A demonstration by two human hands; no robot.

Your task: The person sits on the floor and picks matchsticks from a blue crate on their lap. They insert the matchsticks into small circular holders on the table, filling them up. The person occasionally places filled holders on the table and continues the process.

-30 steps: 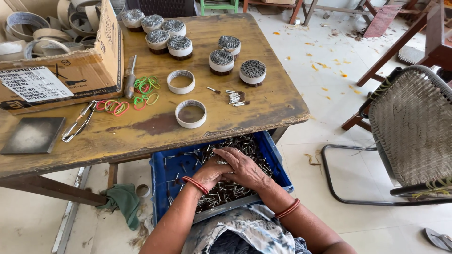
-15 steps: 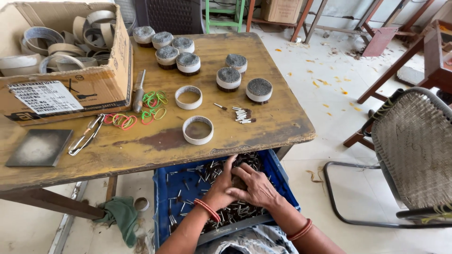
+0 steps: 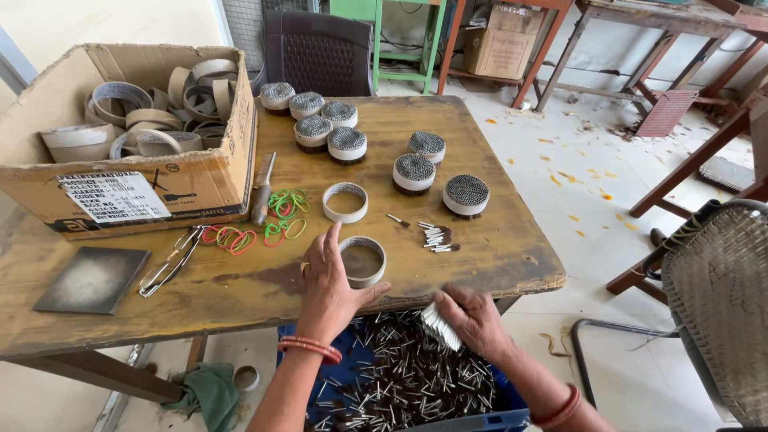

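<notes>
One head-worn camera looks steeply down, close over the wooden table [image 3: 448, 152].

cardboard box [image 3: 144, 188], rubber bands [image 3: 276, 216], spectacles [image 3: 170, 262]

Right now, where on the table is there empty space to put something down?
Bare wood shows at the far right of the table, beyond the filled rings, and along the near left edge below the dark square plate. It is crowded around the left hand, the empty ring, the rubber bands and the cardboard box.
</notes>
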